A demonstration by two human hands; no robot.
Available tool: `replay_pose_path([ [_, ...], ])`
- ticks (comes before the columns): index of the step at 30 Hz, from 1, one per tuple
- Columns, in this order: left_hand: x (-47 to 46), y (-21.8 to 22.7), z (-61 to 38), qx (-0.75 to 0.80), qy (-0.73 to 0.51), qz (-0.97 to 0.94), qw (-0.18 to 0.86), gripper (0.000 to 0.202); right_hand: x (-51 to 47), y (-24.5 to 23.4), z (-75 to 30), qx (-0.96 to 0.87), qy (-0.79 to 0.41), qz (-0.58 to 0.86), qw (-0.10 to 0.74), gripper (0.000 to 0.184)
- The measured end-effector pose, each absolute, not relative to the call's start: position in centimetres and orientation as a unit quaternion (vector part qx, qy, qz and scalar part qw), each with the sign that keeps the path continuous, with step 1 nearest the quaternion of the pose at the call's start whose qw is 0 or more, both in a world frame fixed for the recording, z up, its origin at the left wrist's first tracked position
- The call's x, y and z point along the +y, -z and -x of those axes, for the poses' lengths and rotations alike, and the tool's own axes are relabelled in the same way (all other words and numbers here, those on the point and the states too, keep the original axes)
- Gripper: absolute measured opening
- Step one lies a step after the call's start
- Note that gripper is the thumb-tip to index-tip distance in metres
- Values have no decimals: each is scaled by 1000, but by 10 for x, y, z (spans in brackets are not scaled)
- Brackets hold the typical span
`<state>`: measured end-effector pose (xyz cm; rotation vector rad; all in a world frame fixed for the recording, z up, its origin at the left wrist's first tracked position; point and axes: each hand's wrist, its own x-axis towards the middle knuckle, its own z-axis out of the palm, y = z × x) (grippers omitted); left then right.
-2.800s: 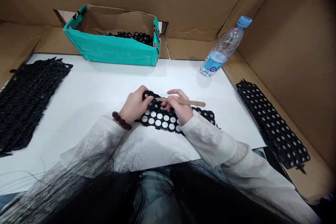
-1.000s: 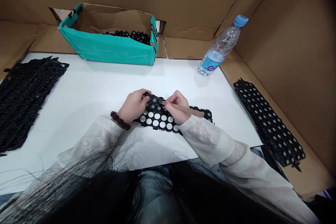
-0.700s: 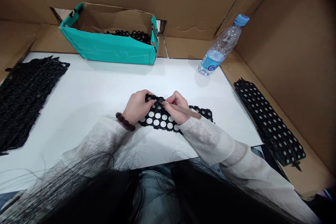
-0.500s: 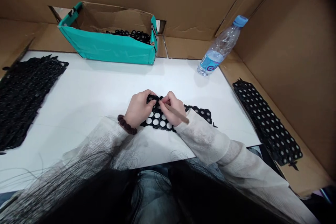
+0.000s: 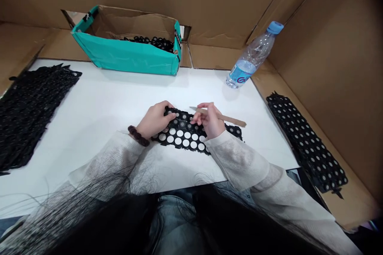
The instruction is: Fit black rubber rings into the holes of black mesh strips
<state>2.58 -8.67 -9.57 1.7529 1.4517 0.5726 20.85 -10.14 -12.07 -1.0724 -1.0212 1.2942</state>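
A black perforated strip (image 5: 186,134) with rows of round holes lies slantwise on the white table in front of me. White shows through its nearer rows, and the farther rows look grey. My left hand (image 5: 155,119) grips the strip's left end, thumb on top. In my right hand (image 5: 213,121) is a slim knife (image 5: 233,120) with a tan handle, held across the fingers. Its pointed grey tip aims left, above the strip's far edge. The right fingertips are over the strip; I cannot tell whether they touch it. My right hand and sleeve hide part of it.
On the left lies a thick pile of black strips (image 5: 32,107). A teal cardboard box (image 5: 125,53) with black pieces inside stands at the back. A water bottle (image 5: 249,59) is behind on the right. More black strips (image 5: 305,139) lie along the right cardboard wall (image 5: 335,67).
My right hand has moved right, away from my left, and the knife has swung to point left above the strip. More of the strip's middle shows. My left hand still holds its left end.
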Motion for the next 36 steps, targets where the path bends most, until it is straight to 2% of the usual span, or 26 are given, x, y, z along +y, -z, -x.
replay_pose_path([
  [3, -88, 92, -18, 527, -209, -670, 479, 28, -111, 115, -205, -524, -530, 462, 481, 30],
  [6, -90, 87, -13, 522, -179, -676, 489, 23, -117, 113, -203, -541, -538, 456, 458, 26],
  [18, -96, 81, -21, 555, -96, -782, 266, 15, -119, 122, -208, -629, -462, 457, 427, 19],
  [23, -100, 74, -21, 552, -55, -796, 240, 18, -119, 124, -209, -669, -419, 472, 393, 18],
  [29, -106, 73, -26, 567, -79, -780, 253, 16, -120, 124, -210, -690, -413, 457, 379, 15],
  [36, -107, 85, -27, 581, -97, -778, 218, 12, -119, 123, -212, -712, -407, 444, 361, 16],
])
